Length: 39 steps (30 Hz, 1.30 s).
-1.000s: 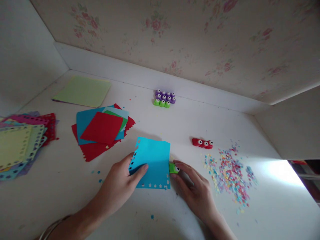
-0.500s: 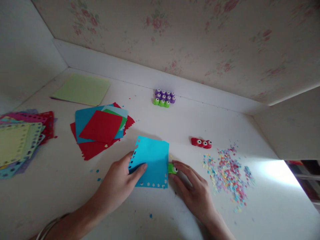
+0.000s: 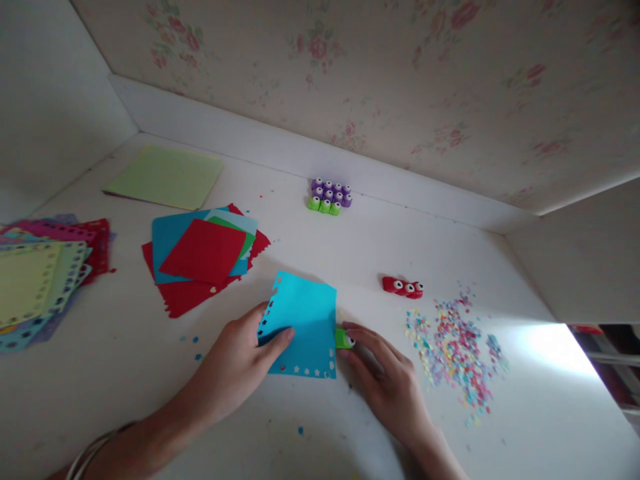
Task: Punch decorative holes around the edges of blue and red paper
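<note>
A bright blue sheet of paper (image 3: pixel 307 313) is pinched by my left hand (image 3: pixel 250 357), with the thumb on top and the fingers behind. Small shapes are punched out along its left and bottom edges and the lower part of its right edge. My right hand (image 3: pixel 387 380) grips a small green craft punch (image 3: pixel 343 339) with a white button, between thumb and fingers. The punch sits at the paper's right edge; whether the paper is inside its slot is hard to see.
Purple and green punches (image 3: pixel 330 195) stand in rows near the back wall. Red punches (image 3: pixel 403 287) lie right of centre, beside scattered confetti (image 3: pixel 463 347). Left are coloured sheets (image 3: pixel 203 250), punched sheets (image 3: pixel 35 287) and a pale green stack (image 3: pixel 165 177), all on the white table (image 3: pixel 150 373).
Both hands keep their grip on the paper and punch. The view has shifted very slightly; little else differs.
</note>
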Each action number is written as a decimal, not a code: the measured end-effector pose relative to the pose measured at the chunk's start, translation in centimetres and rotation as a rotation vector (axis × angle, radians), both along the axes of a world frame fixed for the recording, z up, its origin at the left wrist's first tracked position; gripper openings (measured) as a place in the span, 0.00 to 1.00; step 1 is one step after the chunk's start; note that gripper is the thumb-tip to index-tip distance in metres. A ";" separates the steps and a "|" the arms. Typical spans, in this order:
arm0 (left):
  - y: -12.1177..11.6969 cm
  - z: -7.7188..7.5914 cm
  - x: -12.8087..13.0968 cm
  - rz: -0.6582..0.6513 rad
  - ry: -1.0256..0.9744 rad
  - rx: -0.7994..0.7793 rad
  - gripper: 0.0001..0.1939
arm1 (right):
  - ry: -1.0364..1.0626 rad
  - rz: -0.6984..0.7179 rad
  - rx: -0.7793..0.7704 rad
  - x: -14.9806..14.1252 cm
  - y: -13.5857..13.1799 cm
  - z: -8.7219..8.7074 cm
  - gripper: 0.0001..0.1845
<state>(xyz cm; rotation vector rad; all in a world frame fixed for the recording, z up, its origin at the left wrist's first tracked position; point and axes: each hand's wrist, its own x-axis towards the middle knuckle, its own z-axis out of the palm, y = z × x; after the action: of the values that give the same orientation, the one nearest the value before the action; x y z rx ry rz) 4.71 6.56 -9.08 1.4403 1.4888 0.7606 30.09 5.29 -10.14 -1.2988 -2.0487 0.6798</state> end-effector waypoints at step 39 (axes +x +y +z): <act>-2.0 -1.0 1.1 -0.190 0.506 0.668 0.21 | -0.003 0.232 0.230 0.2 0.2 0.1 0.20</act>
<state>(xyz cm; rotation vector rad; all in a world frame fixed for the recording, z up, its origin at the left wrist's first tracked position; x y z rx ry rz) 5.85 4.52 -10.11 2.3826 1.4909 0.8578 30.30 5.52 -10.08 -0.9430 -2.2270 0.5224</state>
